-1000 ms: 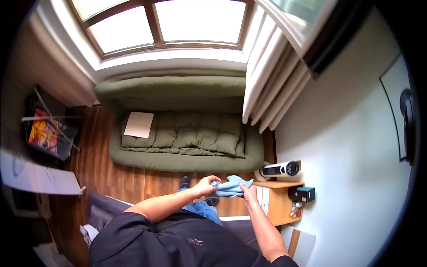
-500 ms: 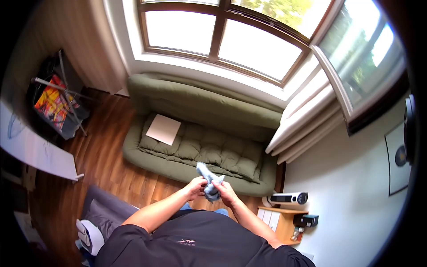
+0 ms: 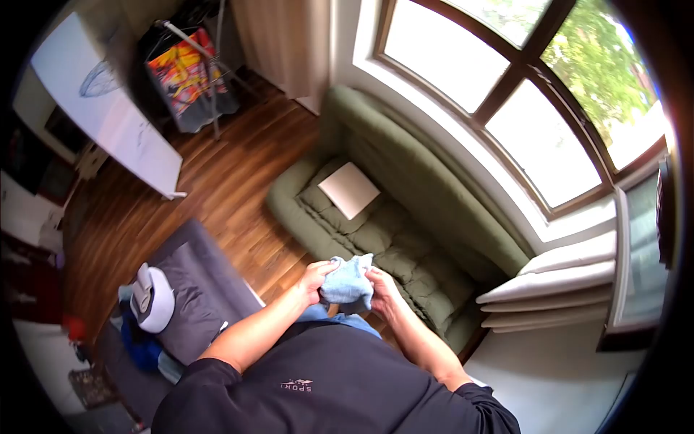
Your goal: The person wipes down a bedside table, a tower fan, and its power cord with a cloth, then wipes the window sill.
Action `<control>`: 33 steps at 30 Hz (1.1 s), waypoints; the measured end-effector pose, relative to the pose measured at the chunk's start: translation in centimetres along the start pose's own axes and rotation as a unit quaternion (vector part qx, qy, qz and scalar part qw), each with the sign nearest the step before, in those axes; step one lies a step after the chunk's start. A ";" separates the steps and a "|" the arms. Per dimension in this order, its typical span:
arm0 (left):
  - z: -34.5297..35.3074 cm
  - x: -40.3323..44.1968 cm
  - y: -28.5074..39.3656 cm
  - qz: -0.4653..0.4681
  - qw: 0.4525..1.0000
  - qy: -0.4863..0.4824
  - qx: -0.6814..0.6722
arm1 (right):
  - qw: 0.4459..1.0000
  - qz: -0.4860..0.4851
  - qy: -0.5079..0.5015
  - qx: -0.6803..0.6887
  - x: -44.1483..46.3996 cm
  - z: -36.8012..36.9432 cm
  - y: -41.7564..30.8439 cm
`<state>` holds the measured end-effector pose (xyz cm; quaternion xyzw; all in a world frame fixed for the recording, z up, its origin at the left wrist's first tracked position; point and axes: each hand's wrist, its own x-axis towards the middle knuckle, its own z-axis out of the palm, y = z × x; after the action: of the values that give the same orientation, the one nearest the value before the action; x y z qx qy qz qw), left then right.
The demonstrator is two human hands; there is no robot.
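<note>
A small light-blue cloth [image 3: 348, 283] is stretched between my two hands, in front of my body. My left hand [image 3: 316, 281] is closed on its left edge, thumb on top. On the other side my right hand [image 3: 382, 291] pinches the right edge. The cloth hangs a little slack and hides some of the fingertips. Whether it is a towel or a garment, I cannot tell.
A green sofa [image 3: 289, 194] with a pale flat square [image 3: 349, 189] on it stands ahead, below the window. At left are a grey couch [image 3: 189, 249] bearing a white-grey object [image 3: 154, 300], a white board [image 3: 119, 108] and a folding rack [image 3: 210, 61].
The bunched cloth has been opened out and spread wider between my hands. My view has turned to the left, so the grey couch shows more and the side table is out of sight.
</note>
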<state>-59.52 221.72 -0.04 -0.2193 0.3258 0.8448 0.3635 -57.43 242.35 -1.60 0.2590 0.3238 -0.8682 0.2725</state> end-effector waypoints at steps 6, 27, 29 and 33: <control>-3.8 -1.9 2.2 0.106 0.994 0.019 0.004 | 0.963 -0.016 0.103 -0.246 5.7 4.6 4.3; -24.2 0.7 30.3 0.135 0.979 0.137 0.065 | 0.906 0.034 -0.080 -0.414 26.4 26.6 6.6; -23.3 1.4 31.5 0.033 0.991 0.110 0.069 | 0.927 0.031 -0.011 -0.374 26.9 25.6 5.3; -20.1 4.4 30.8 0.028 0.983 0.144 0.110 | 0.949 -0.021 0.014 -0.316 28.9 22.7 2.6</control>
<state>-82.97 193.44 -4.55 -0.2881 0.4715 0.7733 0.3110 -82.71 215.83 -5.90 0.1647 0.5903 -0.7236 0.3176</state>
